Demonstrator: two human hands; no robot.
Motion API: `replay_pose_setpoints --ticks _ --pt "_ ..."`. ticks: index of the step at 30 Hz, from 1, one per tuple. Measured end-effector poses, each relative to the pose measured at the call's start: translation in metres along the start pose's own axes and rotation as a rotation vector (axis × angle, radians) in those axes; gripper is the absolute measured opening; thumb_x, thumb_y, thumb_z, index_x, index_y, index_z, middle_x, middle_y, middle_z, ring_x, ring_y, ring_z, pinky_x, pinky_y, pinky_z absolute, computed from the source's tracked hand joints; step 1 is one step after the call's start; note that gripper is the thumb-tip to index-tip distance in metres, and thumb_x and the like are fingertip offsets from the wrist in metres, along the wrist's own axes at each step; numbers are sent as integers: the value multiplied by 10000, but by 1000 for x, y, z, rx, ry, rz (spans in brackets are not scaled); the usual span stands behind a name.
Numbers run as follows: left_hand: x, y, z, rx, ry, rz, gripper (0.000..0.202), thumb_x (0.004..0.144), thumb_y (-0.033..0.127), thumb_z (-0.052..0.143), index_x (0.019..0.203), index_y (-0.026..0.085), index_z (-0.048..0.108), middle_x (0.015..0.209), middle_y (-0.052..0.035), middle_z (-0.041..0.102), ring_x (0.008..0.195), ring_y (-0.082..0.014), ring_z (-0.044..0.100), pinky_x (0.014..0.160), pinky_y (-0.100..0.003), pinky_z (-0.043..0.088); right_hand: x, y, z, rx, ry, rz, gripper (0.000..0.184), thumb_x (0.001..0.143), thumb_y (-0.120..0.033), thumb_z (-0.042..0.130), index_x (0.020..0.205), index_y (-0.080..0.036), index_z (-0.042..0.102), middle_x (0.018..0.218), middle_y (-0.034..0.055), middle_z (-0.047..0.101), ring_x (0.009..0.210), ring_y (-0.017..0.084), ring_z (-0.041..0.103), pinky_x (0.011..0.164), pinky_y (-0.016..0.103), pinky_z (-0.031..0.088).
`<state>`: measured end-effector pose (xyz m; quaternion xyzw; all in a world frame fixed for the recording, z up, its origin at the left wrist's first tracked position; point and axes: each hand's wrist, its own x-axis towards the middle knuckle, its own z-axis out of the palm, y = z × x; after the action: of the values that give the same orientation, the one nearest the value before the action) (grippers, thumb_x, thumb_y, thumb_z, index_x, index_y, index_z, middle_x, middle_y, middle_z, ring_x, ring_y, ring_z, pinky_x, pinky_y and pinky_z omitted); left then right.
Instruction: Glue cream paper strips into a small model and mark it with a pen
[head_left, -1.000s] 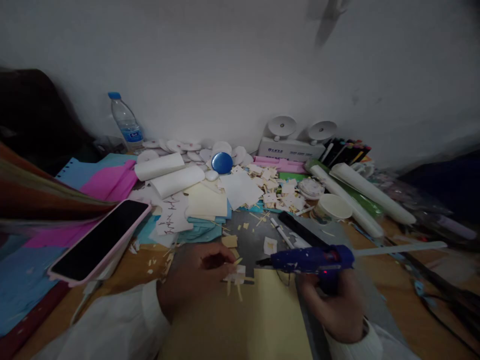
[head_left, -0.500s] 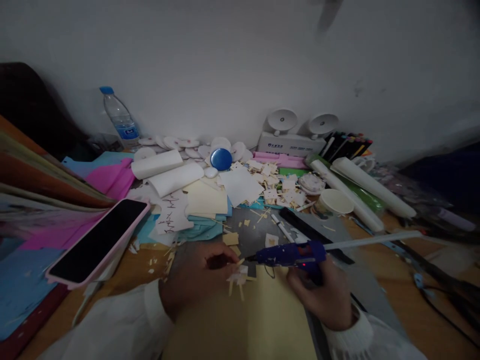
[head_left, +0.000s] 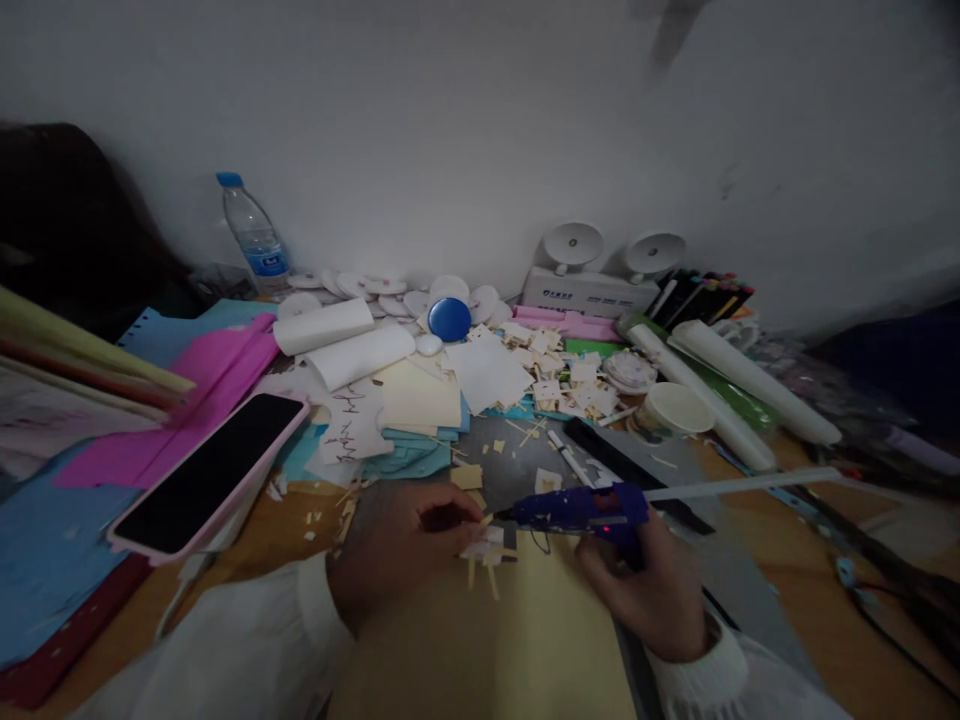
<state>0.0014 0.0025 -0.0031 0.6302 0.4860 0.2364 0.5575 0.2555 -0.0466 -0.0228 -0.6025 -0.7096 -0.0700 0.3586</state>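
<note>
Pale wall at the back, wooden counter absolutely buried in craft stuff. Only the head view to go on. So, what's changed: a second ago your glue gun was off to the right with a clear gap, and now its nozzle has come over to the little paper-and-stick piece, right at its upper end. Touching or just beside, can't tell. I'd say that puts the gun in working position. Your left hand is pinching that piece over the tan sheet, and your right hand is wrapped round the gun.

Headcount: one glue gun, one pinched piece, one phone, one bottle, one blue disc, one tub, two white rolls on the left, two longer rolls on the right, two round white dishes. Scraps piled mid-counter: way too many to count.
</note>
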Motion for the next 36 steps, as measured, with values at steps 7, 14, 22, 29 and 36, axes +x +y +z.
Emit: replay_pose_setpoints --ticks 7,14,22,29,36 --pt "-1 3 0 -7 18 -27 117 757 295 678 820 201 706 746 29 668 692 -128 590 603 -198 411 0 0 -1 -27 28 -26 211 767 -303 587 951 -199 586 544 -40 583 363 124 502 381 238 377" --pt "-2 2 2 47 39 -52 143 756 329 672 821 207 707 741 26 671 695 -142 592 600 -210 406 1 1 -2 -18 16 -25 207 768 -292 587 947 -190 591 586 -18 620 403 142 548 406 249 420" --pt "-1 -1 0 100 36 -8 153 773 341 654 817 204 706 716 26 654 678 -137 576 580 -202 391 2 -1 -2 -28 24 -44 185 764 -267 583 933 -194 581 583 -22 608 394 134 531 410 247 412" --pt "-1 -1 1 54 28 -8 123 761 312 661 806 207 707 710 34 650 674 -131 572 575 -197 384 0 1 0 -31 36 -60 193 762 -287 579 932 -196 575 576 -13 614 405 149 555 415 254 423" --pt "-1 -5 1 28 30 -4 121 766 324 671 816 219 708 708 34 647 671 -134 577 565 -196 384 -1 3 2 -61 30 -66 181 760 -298 575 904 -188 568 555 -6 602 416 164 569 418 262 421"
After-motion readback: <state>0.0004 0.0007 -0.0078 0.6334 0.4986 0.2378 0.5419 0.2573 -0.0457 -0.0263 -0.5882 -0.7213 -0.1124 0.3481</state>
